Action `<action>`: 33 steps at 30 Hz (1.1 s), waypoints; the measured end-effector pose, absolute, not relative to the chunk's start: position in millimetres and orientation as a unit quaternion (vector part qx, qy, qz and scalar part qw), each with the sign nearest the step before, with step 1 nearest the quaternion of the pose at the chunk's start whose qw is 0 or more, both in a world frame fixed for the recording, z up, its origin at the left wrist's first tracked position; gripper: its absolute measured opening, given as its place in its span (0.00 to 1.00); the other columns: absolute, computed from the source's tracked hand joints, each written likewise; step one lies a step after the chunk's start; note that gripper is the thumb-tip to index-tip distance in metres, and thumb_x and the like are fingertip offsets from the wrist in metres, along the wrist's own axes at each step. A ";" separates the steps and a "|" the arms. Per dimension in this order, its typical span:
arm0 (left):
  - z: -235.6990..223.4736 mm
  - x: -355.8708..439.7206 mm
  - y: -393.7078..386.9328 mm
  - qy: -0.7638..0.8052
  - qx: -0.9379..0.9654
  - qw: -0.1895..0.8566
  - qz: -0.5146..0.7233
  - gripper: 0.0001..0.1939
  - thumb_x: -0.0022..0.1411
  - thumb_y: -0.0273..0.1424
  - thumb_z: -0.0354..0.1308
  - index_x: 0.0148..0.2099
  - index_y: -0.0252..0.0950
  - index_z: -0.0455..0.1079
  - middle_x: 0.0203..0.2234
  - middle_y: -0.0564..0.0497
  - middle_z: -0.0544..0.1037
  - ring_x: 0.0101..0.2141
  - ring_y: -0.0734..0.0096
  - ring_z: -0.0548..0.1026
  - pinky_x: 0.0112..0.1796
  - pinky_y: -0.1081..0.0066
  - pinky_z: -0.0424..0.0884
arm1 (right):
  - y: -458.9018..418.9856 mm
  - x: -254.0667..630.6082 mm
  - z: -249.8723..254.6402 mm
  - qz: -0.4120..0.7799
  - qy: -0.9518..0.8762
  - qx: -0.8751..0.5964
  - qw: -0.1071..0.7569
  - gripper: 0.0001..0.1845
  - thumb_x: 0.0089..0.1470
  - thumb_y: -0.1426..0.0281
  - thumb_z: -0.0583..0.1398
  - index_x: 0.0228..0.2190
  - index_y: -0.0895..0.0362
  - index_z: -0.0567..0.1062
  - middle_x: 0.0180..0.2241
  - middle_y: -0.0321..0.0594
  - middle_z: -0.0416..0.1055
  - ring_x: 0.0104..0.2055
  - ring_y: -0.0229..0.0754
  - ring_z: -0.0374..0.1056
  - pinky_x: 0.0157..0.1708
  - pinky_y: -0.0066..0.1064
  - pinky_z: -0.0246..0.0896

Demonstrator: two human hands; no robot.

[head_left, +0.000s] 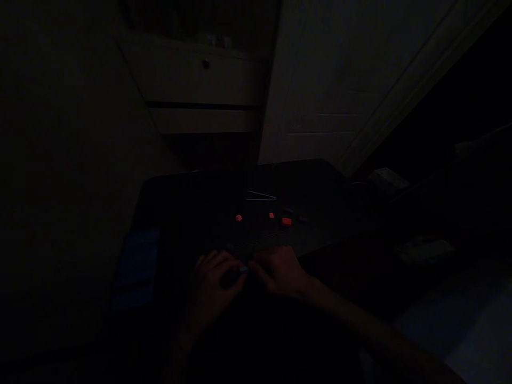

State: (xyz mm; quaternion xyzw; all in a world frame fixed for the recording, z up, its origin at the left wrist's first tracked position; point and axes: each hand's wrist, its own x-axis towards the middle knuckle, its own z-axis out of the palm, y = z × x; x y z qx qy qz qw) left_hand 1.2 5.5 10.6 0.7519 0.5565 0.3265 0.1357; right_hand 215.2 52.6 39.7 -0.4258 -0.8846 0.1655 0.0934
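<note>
The scene is very dark. My left hand (216, 272) is curled with thumb and fingertips pinched around a small piece with a pale bluish end (243, 269); its kind is not clear. My right hand (280, 269) is closed beside it, fingertips close to that pale end, and whatever they grip cannot be made out. Beyond the hands on the dark table (184, 213) lie a small orange-red piece (239, 217), another little orange-red piece (271, 215) and a larger red block (286, 221). Behind them rests a pair of thin metal tweezers (262, 196), points to the right.
Small dark pieces (303, 219) lie right of the red block. A bluish flat object (136, 266) is at the left. A drawer cabinet (204, 85) and a pale door-like panel (316, 80) stand behind the table. A whitish box (387, 178) sits to the right.
</note>
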 end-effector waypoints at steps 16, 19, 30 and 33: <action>9.0 2.1 6.0 0.559 0.753 0.144 0.317 0.04 0.64 0.30 0.69 0.40 0.46 0.82 0.38 0.55 0.85 0.42 0.57 0.81 0.47 0.54 0.66 | 53.0 217.5 40.6 0.196 -0.885 -0.411 0.097 0.15 0.69 0.65 0.61 0.31 0.55 0.82 0.32 0.40 0.84 0.34 0.44 0.76 0.32 0.33 0.50; 8.2 2.0 5.7 0.563 0.751 0.142 0.315 0.05 0.63 0.30 0.70 0.41 0.47 0.82 0.38 0.55 0.86 0.42 0.57 0.81 0.48 0.54 0.67 | 52.9 217.0 41.5 0.195 -0.886 -0.410 0.097 0.14 0.69 0.65 0.62 0.31 0.55 0.82 0.33 0.40 0.84 0.35 0.44 0.77 0.32 0.33 0.50; 7.6 2.3 5.1 0.560 0.756 0.124 0.316 0.04 0.64 0.30 0.69 0.40 0.46 0.81 0.38 0.55 0.86 0.42 0.57 0.82 0.48 0.54 0.67 | 52.7 219.1 37.8 0.220 -0.855 -0.452 0.131 0.19 0.71 0.63 0.60 0.28 0.55 0.81 0.28 0.38 0.81 0.29 0.41 0.73 0.31 0.32 0.49; 7.0 1.8 5.1 0.560 0.756 0.126 0.314 0.04 0.64 0.30 0.69 0.41 0.45 0.81 0.40 0.54 0.86 0.44 0.55 0.81 0.47 0.54 0.67 | 52.5 221.1 37.1 0.216 -0.856 -0.451 0.130 0.18 0.70 0.64 0.61 0.28 0.55 0.81 0.27 0.39 0.81 0.30 0.42 0.74 0.31 0.33 0.49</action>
